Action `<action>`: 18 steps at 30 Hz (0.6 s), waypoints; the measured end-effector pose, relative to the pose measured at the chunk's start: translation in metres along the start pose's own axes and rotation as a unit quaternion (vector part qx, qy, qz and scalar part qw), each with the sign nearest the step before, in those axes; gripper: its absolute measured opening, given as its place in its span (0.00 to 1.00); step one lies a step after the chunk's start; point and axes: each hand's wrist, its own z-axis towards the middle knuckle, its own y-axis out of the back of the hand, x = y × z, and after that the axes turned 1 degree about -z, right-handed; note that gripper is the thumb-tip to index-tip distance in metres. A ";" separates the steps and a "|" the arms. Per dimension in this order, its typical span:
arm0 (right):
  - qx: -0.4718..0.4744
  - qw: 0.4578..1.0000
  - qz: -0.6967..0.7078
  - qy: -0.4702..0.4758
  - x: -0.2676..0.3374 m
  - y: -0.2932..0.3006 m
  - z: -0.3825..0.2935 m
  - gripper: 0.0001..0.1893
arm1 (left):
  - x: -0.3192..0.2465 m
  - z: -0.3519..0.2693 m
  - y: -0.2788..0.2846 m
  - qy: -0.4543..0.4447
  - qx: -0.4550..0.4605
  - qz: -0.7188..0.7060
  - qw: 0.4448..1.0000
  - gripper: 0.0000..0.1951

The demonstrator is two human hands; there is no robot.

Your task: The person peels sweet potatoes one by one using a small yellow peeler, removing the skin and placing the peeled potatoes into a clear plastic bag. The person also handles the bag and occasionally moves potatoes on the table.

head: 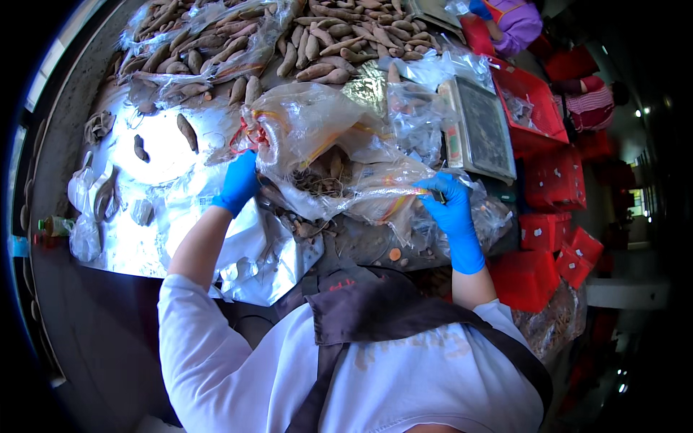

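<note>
A translucent woven plastic sack (pixel 319 108) lies across the table before me, its side opened on roots and fibrous debris (pixel 325 181). My left hand (pixel 240 181), in a blue glove, grips the sack's edge beside its red-tied gathered end (pixel 254 135). My right hand (pixel 448 203), gloved too, is closed on the sack's right edge and on a small dark tool with a yellowish part (pixel 437 196), whose kind I cannot tell. Many sweet potatoes (pixel 335 40) are heaped beyond the sack. Two single sweet potatoes (pixel 187 132) lie to the left.
A platform scale (pixel 482 127) stands right of the sack, with clear plastic bags (pixel 414 119) beside it. Red crates (pixel 555 178) are stacked past the table's right edge. A plastic bottle (pixel 54 226) lies at the left. Two other people (pixel 517 27) are at the upper right.
</note>
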 end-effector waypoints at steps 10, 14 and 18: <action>-0.019 1.000 -0.016 0.003 -0.019 0.018 -0.013 0.13 | -0.087 0.106 0.073 -0.012 -0.145 -0.303 0.942 0.13; 0.011 0.999 0.016 -0.027 -0.019 0.015 -0.031 0.12 | -0.056 0.097 0.064 -0.084 -0.075 0.009 0.994 0.29; -0.010 0.992 0.080 -0.098 -0.037 0.005 -0.058 0.11 | -0.063 0.038 0.019 -0.008 0.011 0.183 0.983 0.36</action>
